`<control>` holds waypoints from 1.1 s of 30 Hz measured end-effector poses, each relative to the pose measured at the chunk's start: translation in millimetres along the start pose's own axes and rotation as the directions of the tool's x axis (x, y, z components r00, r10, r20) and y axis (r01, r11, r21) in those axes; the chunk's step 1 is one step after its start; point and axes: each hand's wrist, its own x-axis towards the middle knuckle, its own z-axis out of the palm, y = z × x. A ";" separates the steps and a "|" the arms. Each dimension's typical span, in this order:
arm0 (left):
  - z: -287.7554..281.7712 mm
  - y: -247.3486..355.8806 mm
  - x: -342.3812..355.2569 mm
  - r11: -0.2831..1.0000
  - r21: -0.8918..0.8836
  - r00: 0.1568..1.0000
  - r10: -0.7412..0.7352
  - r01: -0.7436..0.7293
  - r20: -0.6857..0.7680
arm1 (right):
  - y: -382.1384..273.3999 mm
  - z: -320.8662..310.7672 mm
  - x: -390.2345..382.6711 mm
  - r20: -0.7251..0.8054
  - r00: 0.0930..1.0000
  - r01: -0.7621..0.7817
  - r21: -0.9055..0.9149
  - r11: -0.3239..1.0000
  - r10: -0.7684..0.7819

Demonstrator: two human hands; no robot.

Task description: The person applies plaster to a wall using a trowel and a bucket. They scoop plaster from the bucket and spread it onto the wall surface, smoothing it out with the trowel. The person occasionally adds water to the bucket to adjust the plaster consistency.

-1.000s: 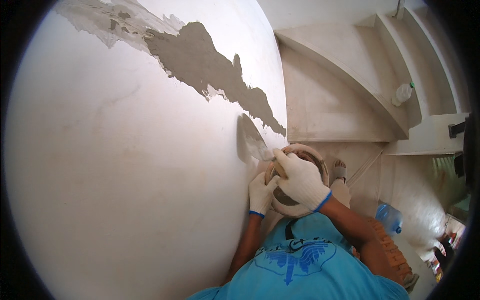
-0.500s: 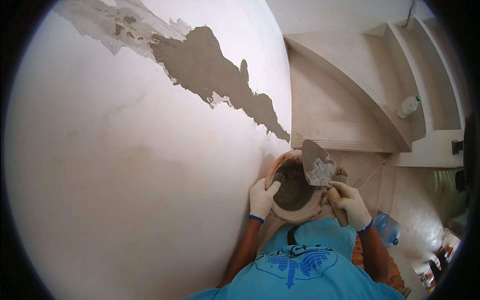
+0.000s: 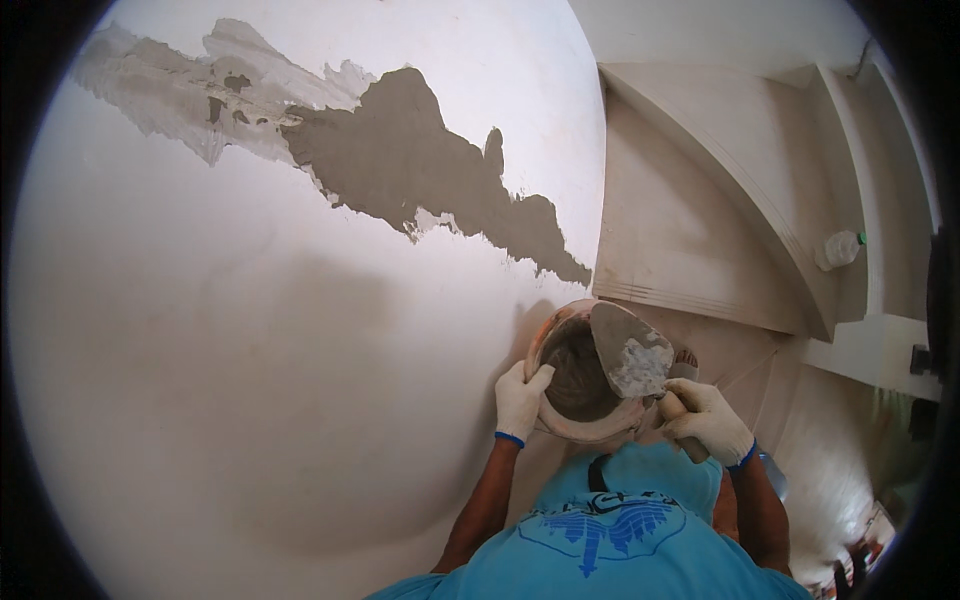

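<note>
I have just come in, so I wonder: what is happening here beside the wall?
A person's gloved left hand grips the rim of a round container with dark grey material inside. The gloved right hand holds a trowel over the right part of the container's opening, with pale grey paste on it. An uneven grey patch lies across the white wall.

A clear, green-capped plastic bottle (image 3: 838,251) rests on pale, winding stairs (image 3: 690,235). A translucent blue container (image 3: 775,474) is partly hidden.
</note>
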 end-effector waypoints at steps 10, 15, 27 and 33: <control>25.1 4.6 -1.0 0.998 -0.003 0.998 -0.060 0.060 -0.030 | -15.6 -43.9 1.2 -0.172 0.973 -0.215 -0.431 0.876 0.155; 35.1 19.9 -4.8 0.998 -0.013 0.996 -0.066 0.066 -0.057 | -21.4 -60.4 17.0 -0.104 0.994 -0.088 -0.515 0.853 0.040; 40.2 49.4 -4.9 1.000 0.009 0.990 -0.012 0.014 -0.141 | -34.0 -79.4 0.2 -0.087 0.977 -0.213 -0.366 0.906 0.194; 40.5 63.2 -0.3 0.995 0.088 0.987 0.066 -0.053 -0.148 | -60.3 -74.1 -1.1 -0.068 0.998 -0.036 -0.539 0.841 -0.001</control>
